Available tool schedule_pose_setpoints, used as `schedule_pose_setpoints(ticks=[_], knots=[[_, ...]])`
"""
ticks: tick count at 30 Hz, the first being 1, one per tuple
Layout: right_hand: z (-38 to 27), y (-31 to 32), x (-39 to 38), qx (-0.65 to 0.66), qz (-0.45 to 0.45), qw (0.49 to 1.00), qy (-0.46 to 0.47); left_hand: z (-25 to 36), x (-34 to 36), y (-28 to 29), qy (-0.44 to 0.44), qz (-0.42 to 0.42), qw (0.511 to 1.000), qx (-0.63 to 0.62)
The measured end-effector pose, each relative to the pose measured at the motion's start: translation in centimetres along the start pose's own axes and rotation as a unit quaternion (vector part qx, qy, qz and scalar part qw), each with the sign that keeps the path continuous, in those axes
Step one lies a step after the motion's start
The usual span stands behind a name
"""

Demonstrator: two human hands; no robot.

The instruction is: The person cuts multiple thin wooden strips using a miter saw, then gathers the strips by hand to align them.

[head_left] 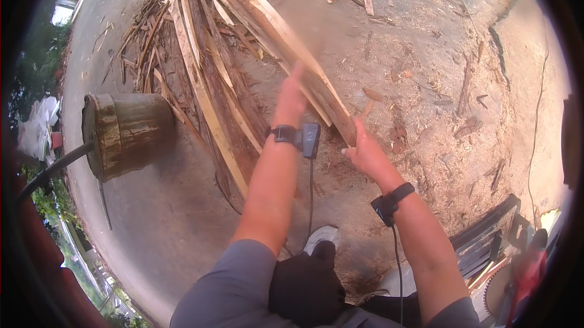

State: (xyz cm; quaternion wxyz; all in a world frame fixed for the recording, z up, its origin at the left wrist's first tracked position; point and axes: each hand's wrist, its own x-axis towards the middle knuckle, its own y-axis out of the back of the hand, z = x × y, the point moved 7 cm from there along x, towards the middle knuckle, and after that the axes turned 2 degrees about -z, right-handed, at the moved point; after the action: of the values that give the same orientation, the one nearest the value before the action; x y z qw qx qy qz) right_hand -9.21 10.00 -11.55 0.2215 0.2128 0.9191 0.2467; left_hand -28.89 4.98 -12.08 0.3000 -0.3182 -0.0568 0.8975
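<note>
A long, rough wooden slab with pale edges and a brown face slants from the far left toward me. My right hand is closed round its near end, thumb on the near side. Beside the slab's left edge, my left hand is smeared by motion, so its fingers cannot be made out. Whether it touches the wood is unclear. To the left lie more long bark-edged strips in a loose pile on the ground. Both wrists carry black strapped devices with cables.
A rusty, dented bucket lies tipped at the left, near a dark bar. Bark scraps and shavings litter the ground at the right. A toothed circular blade and a red tool part are at the lower right. My shoe is below.
</note>
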Motion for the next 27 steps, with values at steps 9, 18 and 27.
schedule_pose_setpoints(ticks=[9,18,27], knots=[[-3.4,0.3,-2.1,0.024,-0.046,0.998,-0.043,0.6,-3.7,-0.6,-0.176,-0.091,0.976,-0.092],[5.7,4.2,-19.2,-0.072,-0.032,0.985,-0.153,-13.4,-9.1,-5.5,-0.008,-0.24,0.971,0.016],[12.0,2.5,-36.4,-0.123,-0.041,0.974,-0.185,-23.8,-24.3,-7.4,0.391,-0.216,0.889,-0.101]])
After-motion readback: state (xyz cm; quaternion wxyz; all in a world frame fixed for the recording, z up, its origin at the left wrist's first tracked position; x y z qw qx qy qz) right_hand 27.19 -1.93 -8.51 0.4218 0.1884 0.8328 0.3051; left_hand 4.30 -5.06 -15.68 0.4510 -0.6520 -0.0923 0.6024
